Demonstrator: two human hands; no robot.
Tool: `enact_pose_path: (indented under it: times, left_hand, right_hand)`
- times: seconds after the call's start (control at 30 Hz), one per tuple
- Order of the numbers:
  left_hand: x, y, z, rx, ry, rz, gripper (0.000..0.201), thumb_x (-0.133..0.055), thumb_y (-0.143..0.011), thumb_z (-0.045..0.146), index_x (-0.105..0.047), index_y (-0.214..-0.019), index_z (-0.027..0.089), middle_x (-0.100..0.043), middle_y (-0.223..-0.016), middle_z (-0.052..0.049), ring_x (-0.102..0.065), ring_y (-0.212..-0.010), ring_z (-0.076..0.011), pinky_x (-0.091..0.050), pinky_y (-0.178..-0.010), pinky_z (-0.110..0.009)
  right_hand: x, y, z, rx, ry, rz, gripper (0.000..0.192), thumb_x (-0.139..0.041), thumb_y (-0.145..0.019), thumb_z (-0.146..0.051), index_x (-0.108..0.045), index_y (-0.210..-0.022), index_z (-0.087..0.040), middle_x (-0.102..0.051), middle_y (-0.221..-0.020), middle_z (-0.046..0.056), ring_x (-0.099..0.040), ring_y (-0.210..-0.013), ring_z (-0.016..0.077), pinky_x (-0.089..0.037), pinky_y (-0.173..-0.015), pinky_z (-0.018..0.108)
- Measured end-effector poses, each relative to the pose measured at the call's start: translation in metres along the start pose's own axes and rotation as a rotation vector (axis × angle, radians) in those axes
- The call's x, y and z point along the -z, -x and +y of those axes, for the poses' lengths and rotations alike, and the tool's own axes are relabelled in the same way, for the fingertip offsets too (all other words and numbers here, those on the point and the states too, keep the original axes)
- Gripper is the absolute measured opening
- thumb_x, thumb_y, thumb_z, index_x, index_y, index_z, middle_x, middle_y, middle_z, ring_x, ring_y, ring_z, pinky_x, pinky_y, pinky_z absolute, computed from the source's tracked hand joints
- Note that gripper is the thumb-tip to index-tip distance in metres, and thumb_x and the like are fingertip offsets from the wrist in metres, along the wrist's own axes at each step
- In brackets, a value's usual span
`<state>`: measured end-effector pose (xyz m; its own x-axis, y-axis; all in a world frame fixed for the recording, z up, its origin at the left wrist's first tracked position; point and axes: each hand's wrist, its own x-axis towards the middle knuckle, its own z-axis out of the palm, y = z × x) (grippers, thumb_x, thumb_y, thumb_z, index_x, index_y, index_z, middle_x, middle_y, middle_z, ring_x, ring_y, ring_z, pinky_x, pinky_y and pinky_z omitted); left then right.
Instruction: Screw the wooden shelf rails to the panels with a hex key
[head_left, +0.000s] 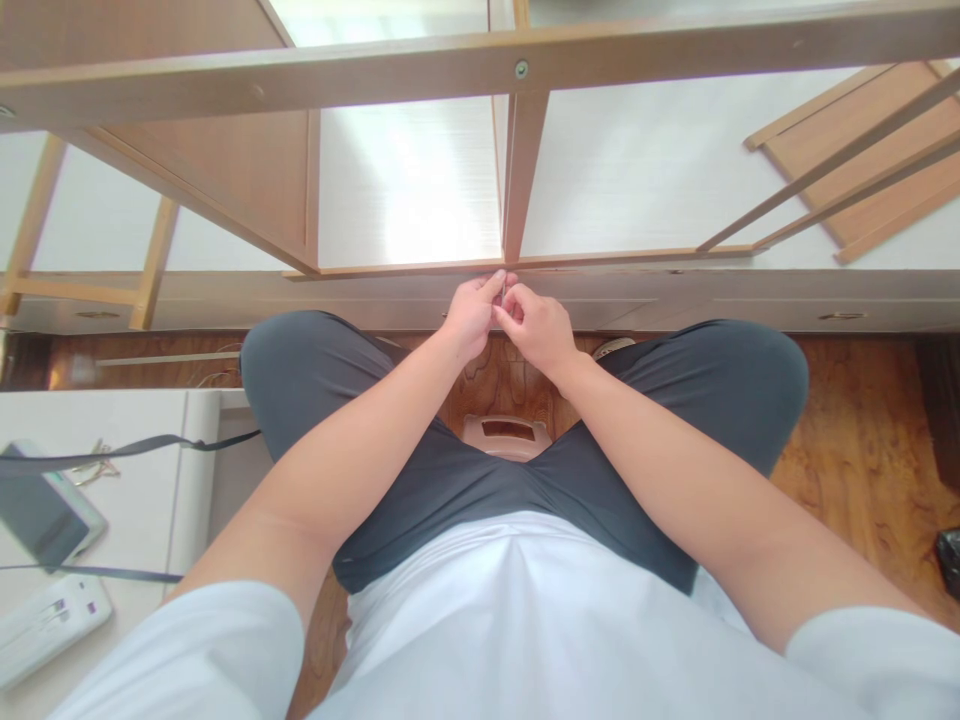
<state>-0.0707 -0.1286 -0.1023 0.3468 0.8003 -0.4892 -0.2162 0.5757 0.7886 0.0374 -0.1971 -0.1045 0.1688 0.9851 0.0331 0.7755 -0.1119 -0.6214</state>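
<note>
My left hand (473,314) and my right hand (537,324) meet at the near edge of a wooden frame, just below the foot of its middle upright (521,180). Both are closed, with thumbs and fingers pinched together. A thin, metallic-looking sliver shows between the fingertips; it is too small and too covered to name. The frame's lower rail (420,268) runs right above my fingertips. Across the top, a long wooden rail (390,72) carries a round metal bolt head (521,69) in line with the upright.
A slatted wooden panel (885,160) lies at the right, and a smaller wooden frame piece (75,290) leans at the left. On the white side table (150,420) are a phone (45,510), keys (96,462) and a power strip (52,625). A stool (472,430) is under me.
</note>
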Motion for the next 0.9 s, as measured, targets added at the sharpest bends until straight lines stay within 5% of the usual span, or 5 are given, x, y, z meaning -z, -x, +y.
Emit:
enact_pose_path:
  times: [0.47, 0.9]
  left_hand:
    - [-0.003, 0.000, 0.004, 0.055, 0.086, 0.065, 0.014, -0.072, -0.096, 0.023, -0.073, -0.088, 0.011, -0.074, -0.088, -0.006, -0.068, -0.073, -0.0129, -0.059, -0.072, -0.026]
    - [-0.003, 0.002, 0.000, 0.073, 0.086, 0.032, 0.019, -0.072, -0.097, 0.030, -0.071, -0.089, 0.014, -0.068, -0.073, -0.001, -0.063, -0.056, -0.0105, -0.055, -0.057, -0.022]
  right_hand:
    - [-0.013, 0.003, 0.001, -0.092, -0.550, -0.053, 0.015, -0.067, -0.089, -0.036, -0.060, -0.094, -0.024, -0.058, -0.061, -0.005, -0.054, -0.059, 0.0165, -0.042, -0.064, 0.030]
    - [-0.020, 0.004, 0.003, -0.147, -0.668, -0.079, 0.020, -0.062, -0.092, -0.043, -0.052, -0.094, -0.026, -0.059, -0.059, -0.007, -0.058, -0.056, 0.0159, -0.041, -0.057, 0.027]
